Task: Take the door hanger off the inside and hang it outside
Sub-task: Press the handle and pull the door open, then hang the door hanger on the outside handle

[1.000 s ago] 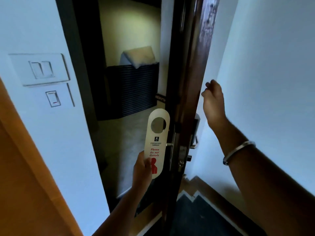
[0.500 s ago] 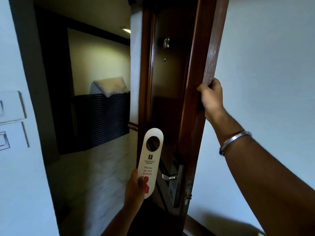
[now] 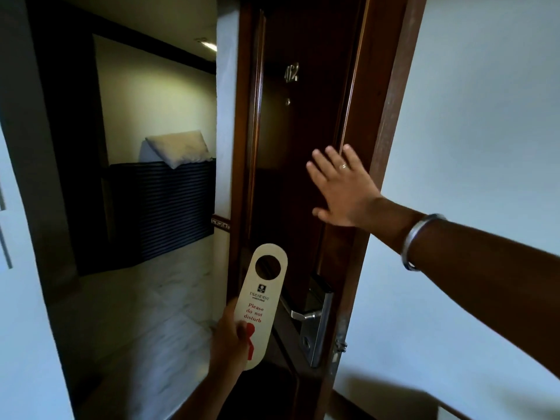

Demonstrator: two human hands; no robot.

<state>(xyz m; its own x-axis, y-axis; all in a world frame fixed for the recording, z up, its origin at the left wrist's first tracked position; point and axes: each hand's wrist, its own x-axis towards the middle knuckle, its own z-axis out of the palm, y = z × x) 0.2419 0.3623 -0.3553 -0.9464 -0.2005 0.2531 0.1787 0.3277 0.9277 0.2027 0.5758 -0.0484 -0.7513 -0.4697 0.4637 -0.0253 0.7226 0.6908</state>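
My left hand (image 3: 228,338) holds the lower end of a cream door hanger (image 3: 261,301) printed "Please do not disturb" in red, its round hole uppermost. The hanger stands just left of the outer silver lever handle (image 3: 304,315) and lock plate (image 3: 318,325) of the dark wooden door (image 3: 303,131), apart from the handle. The door stands ajar with its outer face and room number showing. My right hand (image 3: 341,189), fingers spread, lies flat against the door's outer face near its edge.
Through the gap a corridor with pale floor (image 3: 130,313) leads to a dark striped piece of furniture (image 3: 163,204) with a pillow on top. White walls flank the doorway, the right one (image 3: 485,116) beside my right arm.
My right hand let go of the door's edge and now lies spread flat on its outer face. The door has swung wider, showing handle and room number. The hanger stays in my left hand.
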